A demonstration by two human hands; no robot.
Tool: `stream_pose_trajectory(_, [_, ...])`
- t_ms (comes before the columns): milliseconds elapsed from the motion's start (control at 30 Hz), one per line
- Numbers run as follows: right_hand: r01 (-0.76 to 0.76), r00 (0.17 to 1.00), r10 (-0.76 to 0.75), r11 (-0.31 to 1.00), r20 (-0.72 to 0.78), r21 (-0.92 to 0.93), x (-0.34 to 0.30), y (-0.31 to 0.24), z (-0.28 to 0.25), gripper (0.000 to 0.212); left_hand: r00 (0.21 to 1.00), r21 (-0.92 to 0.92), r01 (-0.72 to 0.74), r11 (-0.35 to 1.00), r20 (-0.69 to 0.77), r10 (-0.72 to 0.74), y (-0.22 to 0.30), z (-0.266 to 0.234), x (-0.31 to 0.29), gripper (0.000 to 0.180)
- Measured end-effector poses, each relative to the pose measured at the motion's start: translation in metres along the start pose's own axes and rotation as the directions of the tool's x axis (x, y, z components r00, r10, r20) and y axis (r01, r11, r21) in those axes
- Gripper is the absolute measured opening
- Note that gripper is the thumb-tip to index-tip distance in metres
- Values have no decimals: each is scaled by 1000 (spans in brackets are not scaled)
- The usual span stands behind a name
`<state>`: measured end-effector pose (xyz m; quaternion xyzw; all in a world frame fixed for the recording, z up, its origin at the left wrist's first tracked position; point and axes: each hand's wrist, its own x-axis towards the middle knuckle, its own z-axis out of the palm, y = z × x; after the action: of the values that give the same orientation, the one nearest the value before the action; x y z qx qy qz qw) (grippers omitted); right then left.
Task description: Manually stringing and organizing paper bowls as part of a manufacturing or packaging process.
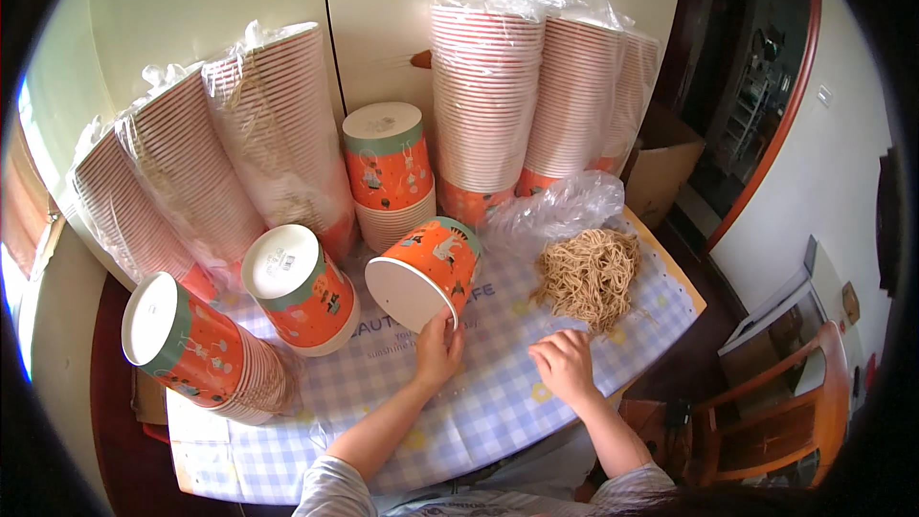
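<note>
My left hand grips the rim of an orange paper bucket with a green band, tipped on its side in the middle of the table. The bucket's white opening is turned toward the lower left. My right hand hovers to the right over the cloth, its fingers curled; what they hold, if anything, is hidden. Just beyond it lies a loose heap of tan paper-like shreds or string. Left of the held bucket, another paper bucket stands upside down, and a tilted nested stack of buckets is at the front left.
Tall plastic-wrapped bucket stacks lean at the back left, with more wrapped stacks at the back right. An inverted stack stands between them. Crumpled clear plastic lies beside the heap. A checked tablecloth covers the table; a wooden chair is right.
</note>
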<state>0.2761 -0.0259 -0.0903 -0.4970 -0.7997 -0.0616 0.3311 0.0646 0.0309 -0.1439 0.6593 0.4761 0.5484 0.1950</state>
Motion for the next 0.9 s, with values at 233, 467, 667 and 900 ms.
stream_pose_trajectory(233, [95, 995, -98, 984, 14, 153, -11, -51, 3, 12, 999, -38, -13, 999, -32, 12, -7, 6, 1, 32])
stream_pose_trajectory(467, [133, 980, -174, 933, 94, 334, -28, -87, 11, 15, 1000, -10, 9, 1000, 24, -8, -7, 3, 0, 24])
stream_pose_trajectory(667, [84, 946, -262, 764, 190, 639, -43, -125, 13, 11, 1000, -9, -10, 1000, 15, 10, -2, 3, 1, 25])
stream_pose_trajectory(900, [104, 928, -345, 594, 137, 798, -42, -150, 8, 12, 1000, -48, -9, 999, 13, 9, -8, 2, 0, 32])
